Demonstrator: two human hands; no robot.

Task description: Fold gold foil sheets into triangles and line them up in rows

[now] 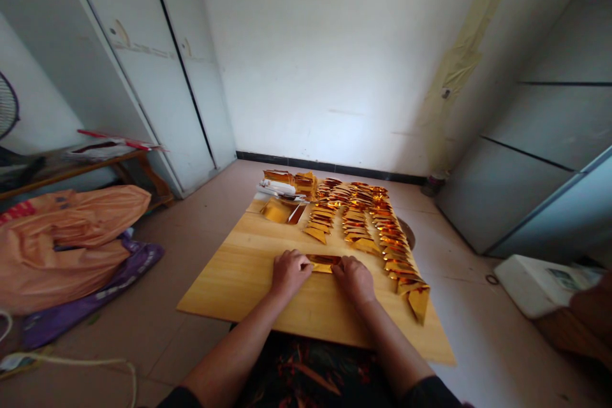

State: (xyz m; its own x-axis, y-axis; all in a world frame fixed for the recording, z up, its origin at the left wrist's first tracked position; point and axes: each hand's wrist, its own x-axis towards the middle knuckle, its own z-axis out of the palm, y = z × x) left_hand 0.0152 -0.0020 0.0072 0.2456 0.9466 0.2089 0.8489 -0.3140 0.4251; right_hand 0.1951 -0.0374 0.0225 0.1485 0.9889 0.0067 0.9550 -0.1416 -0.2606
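Observation:
A strip of shiny gold foil paper (pixel 323 262) lies stretched between my hands, low over the wooden board (pixel 224 274). My left hand (pixel 291 273) is closed on its left end, and my right hand (pixel 354 276) pinches the right end. Beyond them, folded gold foil pieces stand in overlapping rows: a short row (pixel 319 223), a middle row (pixel 357 229) and a long row (pixel 394 248) running down the board's right side. At the back left sit a flat gold sheet (pixel 276 211) and a stack of gold paper (pixel 306 185).
White packaging (pixel 277 188) lies at the board's far left corner. An orange bag (pixel 71 242) and a purple bag (pixel 100 293) are on the floor to the left, near a wooden bench (pixel 153 172). A white box (pixel 538 285) and a grey refrigerator (pixel 530 153) stand at right.

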